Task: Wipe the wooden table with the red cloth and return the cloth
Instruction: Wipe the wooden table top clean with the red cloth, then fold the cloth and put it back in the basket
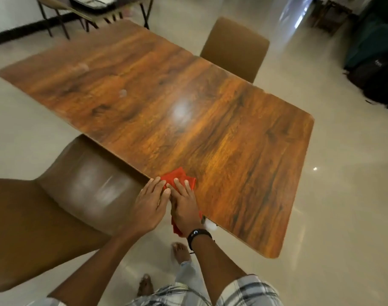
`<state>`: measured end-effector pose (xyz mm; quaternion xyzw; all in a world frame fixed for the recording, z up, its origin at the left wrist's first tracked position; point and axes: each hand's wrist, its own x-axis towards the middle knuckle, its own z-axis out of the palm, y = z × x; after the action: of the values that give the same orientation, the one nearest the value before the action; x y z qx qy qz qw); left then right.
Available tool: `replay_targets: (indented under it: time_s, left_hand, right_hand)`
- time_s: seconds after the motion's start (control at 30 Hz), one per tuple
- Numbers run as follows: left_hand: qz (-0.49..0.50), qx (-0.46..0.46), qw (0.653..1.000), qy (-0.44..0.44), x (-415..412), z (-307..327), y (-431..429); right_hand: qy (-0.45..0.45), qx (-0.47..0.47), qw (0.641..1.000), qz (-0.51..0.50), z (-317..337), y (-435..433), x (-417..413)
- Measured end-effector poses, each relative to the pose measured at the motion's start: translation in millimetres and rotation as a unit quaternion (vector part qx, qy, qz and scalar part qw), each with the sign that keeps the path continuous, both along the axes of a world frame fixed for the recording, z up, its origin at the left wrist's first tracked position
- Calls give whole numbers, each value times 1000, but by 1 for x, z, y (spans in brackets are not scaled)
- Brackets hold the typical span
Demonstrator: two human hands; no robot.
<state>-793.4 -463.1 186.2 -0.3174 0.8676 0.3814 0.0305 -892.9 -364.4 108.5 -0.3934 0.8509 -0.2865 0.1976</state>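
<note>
Two hands on one cloth. Red cloth (180, 178) lies bunched at the near edge of the wooden table (244, 151), part on the top, part hanging off over the edge below the wrist. Overhang suggests it is being worked right along the rim, where crumbs or dust would be swept off.

Right hand (184, 206) lies flat on the cloth, palm down, fingers extended and close together, pressing rather than pinching. A flat palm spreads the load and keeps the fabric in contact with the wood. Dark band on that wrist.

Left hand (150, 203) sits just beside it, touching it, fingers loosely spread, tips at the cloth's left border and the table edge. Probably steadying or gathering the fabric so it does not slide off; whether it grips any of it, cannot tell.

Tabletop otherwise bare and glossy, a ceiling light reflected mid-surface. Most of the surface lies beyond the hands, well apart from the cloth.

Brown chair (62, 206) stands at the person's left, seat tucked partly under the near edge; a second chair (235, 47) at the far side. Person stands at the gap between chair and table corner, bare feet on pale tile, likely for reach along this edge.
</note>
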Motion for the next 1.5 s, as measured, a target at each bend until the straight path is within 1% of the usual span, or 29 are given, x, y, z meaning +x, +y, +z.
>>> replay_targets:
  time_s: [0.07, 0.13, 0.2, 0.27, 0.33, 0.37, 0.4, 0.5, 0.57, 0.6, 0.63, 0.67, 0.7, 0.73, 0.77, 0.87, 0.97, 1.07, 1.2, 1.37, 1.5]
  left_hand:
    - [29, 4, 1000, 7, 9, 21, -6]
    - [69, 35, 996, 43, 19, 37, -9]
    - [109, 70, 988, 89, 28, 45, -13]
    - [122, 92, 982, 109, 36, 51, -16]
    - [122, 118, 978, 122, 38, 58, -15]
    - [121, 130, 975, 134, 38, 62, -14]
    - [117, 137, 972, 150, 37, 66, -12]
    - [113, 128, 971, 165, 36, 76, -6]
    - [159, 143, 957, 196, 33, 82, -5]
    - [202, 175, 938, 223, 30, 87, -5]
    - [250, 216, 911, 246, 27, 91, -8]
    - [297, 265, 879, 265, 25, 95, -10]
    - [333, 297, 854, 268, 25, 97, -14]
    - [364, 307, 837, 271, 26, 97, -17]
    - [392, 298, 826, 276, 29, 96, -19]
    - [459, 262, 794, 301, 40, 93, -21]
    - [466, 234, 796, 306, 50, 92, -11]
    - [477, 206, 792, 321, 57, 92, 2]
    - [504, 189, 772, 339, 70, 93, 22]
    - [523, 151, 774, 322, 94, 96, 39]
    - [541, 112, 776, 305, 115, 96, 50]
  right_hand:
    - [-69, -16, 997, 27, 12, -14, -3]
    - [-185, -58, 981, -21, 35, -22, -5]
    - [-309, -90, 943, -82, 62, -26, -7]
    - [-403, -119, 900, -114, 82, -26, -11]
    - [-513, -149, 838, -112, 96, -24, -15]
    - [-547, -153, 816, -106, 103, -24, -15]
    - [-565, -151, 805, -102, 111, -24, -15]
    - [-607, -136, 777, -98, 134, -31, -8]
    - [-622, -126, 767, -99, 146, -37, -3]
    - [-615, -125, 773, -92, 152, -40, 0]
    - [-597, -126, 788, -78, 156, -43, 1]
    - [-569, -130, 810, -51, 160, -45, 3]
    - [-532, -137, 835, -15, 162, -48, 3]
    - [-495, -142, 857, 29, 162, -49, 2]
    - [-470, -145, 868, 62, 162, -50, 0]
    - [-447, -170, 874, 86, 167, -55, -10]
    - [-393, -162, 898, 112, 172, -63, -20]
    - [-323, -146, 914, 198, 174, -73, -20]
    - [-284, -152, 907, 273, 173, -78, -9]
    - [-211, -133, 911, 327, 171, -79, 5]
    - [-158, -126, 905, 374, 174, -79, 25]
